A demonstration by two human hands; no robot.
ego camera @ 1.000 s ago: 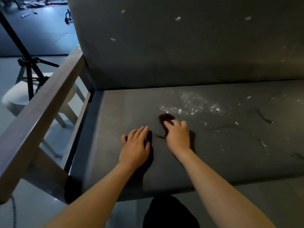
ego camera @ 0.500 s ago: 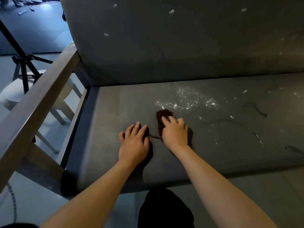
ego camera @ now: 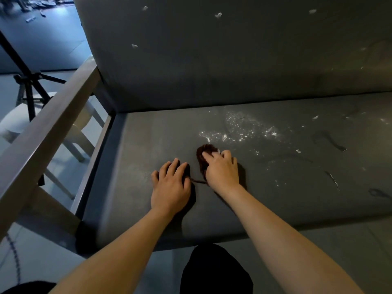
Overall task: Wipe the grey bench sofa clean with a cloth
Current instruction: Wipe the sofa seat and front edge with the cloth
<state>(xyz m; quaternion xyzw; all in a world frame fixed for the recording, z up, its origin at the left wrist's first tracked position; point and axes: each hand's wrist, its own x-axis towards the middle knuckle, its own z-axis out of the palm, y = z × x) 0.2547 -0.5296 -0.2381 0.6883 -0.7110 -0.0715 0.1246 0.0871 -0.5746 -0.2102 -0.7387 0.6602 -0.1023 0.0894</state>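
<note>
Barely started, I'd say. Right hand point(ego camera: 221, 169) curls its fingers over the dark cloth point(ego camera: 202, 154), pressing it on the grey bench sofa point(ego camera: 137, 177) seat. Left hand point(ego camera: 170, 183) lies flat just beside, holding nothing. White crumbs point(ego camera: 239, 130) just beyond the grip are unwiped, and flecks point(ego camera: 218, 15) dot the backrest above. Wooden armrest point(ego camera: 53, 124) and tripod point(ego camera: 27, 81) stand well left of the grip.

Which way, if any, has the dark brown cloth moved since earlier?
No. The dark brown cloth still lies just in front of the white powder patch, at its left end.
</note>
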